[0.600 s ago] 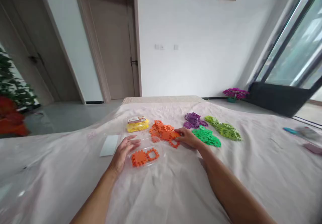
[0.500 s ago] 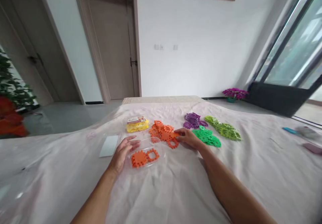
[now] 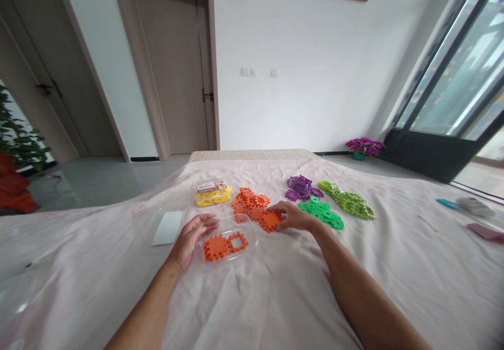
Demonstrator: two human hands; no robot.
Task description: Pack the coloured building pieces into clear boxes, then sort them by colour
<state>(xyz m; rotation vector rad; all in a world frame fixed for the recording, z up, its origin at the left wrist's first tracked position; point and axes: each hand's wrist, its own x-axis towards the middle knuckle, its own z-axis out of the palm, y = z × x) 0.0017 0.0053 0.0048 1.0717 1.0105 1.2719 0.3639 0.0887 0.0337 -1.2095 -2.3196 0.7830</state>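
My left hand (image 3: 193,234) grips the left edge of a clear plastic container (image 3: 252,242). Inside it lie flat orange interlocking pieces (image 3: 216,247), solid ones stacked beside one with a square opening. My right hand (image 3: 292,216) pinches a solid orange interlocking piece (image 3: 270,220) at the right edge of the loose orange pile (image 3: 249,199). That pile sits just beyond the container. Part of the right fingertips is hidden behind the hand.
Purple pieces (image 3: 300,187), green pieces (image 3: 322,213) and lime pieces (image 3: 354,204) lie in piles to the right. A packed box of yellow pieces (image 3: 212,195) stands back left. A white card (image 3: 167,228) lies left on the pale tablecloth (image 3: 252,303).
My right hand has shifted slightly, and the solid orange piece in it now faces up over the spot where an open-centred piece showed. My left hand stays at the container.
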